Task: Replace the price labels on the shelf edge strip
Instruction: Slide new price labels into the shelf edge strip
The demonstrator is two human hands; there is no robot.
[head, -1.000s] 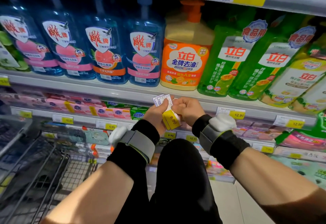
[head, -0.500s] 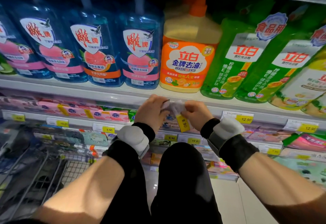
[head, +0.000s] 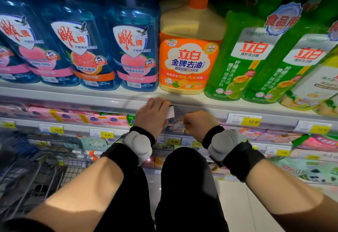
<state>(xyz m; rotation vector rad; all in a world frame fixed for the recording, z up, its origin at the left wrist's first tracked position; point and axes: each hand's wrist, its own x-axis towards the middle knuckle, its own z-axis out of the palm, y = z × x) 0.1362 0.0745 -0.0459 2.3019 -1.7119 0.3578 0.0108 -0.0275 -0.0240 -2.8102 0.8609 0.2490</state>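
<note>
My left hand [head: 152, 115] rests against the grey shelf edge strip [head: 73, 102] below the orange detergent bottle [head: 190, 48], closed on white paper price labels [head: 170, 112] that stick out past its fingers. My right hand [head: 198, 123] is a closed fist a little lower and to the right, pinching something small at its fingertips; what it is stays hidden. A fitted label reading 12.90 [head: 244, 120] sits in the strip to the right, and another yellow one [head: 314, 127] further right.
Blue bottles [head: 91, 48] and green bottles [head: 256, 54] stand on the shelf above the strip. Lower shelves carry pink packs [head: 73, 117] and more labels such as 6.90 [head: 102, 134]. A wire shopping cart [head: 36, 180] stands at lower left. My dark trouser leg [head: 186, 186] is below my hands.
Both hands rose to the shelf edge strip as the view closed in. The yellow 9.90 label seen between them before is out of sight; only white paper shows now.
</note>
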